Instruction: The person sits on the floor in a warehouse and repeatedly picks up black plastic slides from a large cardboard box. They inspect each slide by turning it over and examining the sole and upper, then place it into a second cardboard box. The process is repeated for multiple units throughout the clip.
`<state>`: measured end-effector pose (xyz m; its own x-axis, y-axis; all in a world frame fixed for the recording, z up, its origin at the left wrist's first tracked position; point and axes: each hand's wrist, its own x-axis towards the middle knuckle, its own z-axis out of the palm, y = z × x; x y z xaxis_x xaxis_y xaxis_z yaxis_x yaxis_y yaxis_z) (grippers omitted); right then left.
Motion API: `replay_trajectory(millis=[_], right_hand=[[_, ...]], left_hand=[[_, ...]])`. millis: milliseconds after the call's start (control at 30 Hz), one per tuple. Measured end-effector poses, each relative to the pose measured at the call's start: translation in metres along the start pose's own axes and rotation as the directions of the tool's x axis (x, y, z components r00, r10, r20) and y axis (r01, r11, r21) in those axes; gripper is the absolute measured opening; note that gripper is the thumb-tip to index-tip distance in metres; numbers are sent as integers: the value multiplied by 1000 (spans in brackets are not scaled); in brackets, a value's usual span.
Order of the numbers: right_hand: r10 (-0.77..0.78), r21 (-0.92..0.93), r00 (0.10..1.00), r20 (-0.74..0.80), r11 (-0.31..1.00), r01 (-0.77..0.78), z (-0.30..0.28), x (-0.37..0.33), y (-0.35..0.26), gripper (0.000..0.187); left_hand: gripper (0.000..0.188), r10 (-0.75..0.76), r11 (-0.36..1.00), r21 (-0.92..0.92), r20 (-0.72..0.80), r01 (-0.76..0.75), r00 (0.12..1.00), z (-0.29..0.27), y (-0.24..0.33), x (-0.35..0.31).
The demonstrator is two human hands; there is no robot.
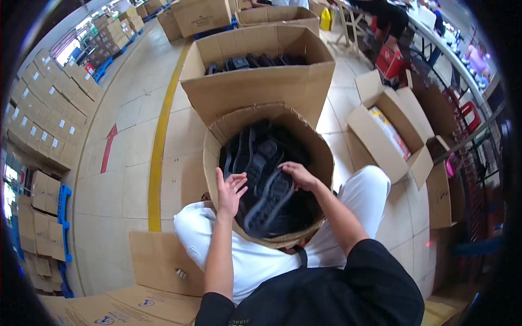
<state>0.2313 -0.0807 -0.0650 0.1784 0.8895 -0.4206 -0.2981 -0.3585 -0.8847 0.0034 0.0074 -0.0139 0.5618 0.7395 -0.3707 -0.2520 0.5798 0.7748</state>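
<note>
Between my knees stands an open cardboard box (272,238) with bulging, rounded walls, holding several black shoe soles. My right hand (299,176) grips one black shoe sole (270,201) by its upper end, and the sole hangs tilted over the box with its patterned face toward me. On the box's left side, my left hand (230,190) is held up with fingers apart and nothing in it. More shoe soles (244,149) lie in a loose pile beneath and beyond the held one.
Just beyond is a larger carton (255,89) holding more dark soles. An open box (386,133) with a colourful package stands to the right. Stacked cartons (46,117) line the left side, past a yellow floor line (157,157). Flattened cardboard (163,261) lies at my lower left.
</note>
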Motion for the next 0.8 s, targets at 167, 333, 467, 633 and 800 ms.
replay_trajectory(millis=[167, 333, 467, 633, 800], right_hand=[[-571, -482, 801, 182, 658, 578, -19, 5, -54, 22], [-482, 179, 750, -453, 775, 606, -16, -22, -241, 49], [-674, -71, 616, -407, 696, 715, 16, -67, -302, 53], [-701, -254, 683, -203, 712, 655, 30, -56, -256, 35], [-508, -382, 803, -313, 841, 384, -13, 3, -151, 25]], left_hand=[[56, 109, 994, 5, -281, -112, 953, -3, -2, 11], [54, 95, 994, 67, -253, -80, 963, -10, 0, 2], [52, 80, 992, 110, -205, -59, 976, 0, 0, 4], [49, 84, 989, 139, -193, -57, 978, 6, -7, 4], [46, 68, 992, 116, -261, -39, 963, 7, -5, 8]])
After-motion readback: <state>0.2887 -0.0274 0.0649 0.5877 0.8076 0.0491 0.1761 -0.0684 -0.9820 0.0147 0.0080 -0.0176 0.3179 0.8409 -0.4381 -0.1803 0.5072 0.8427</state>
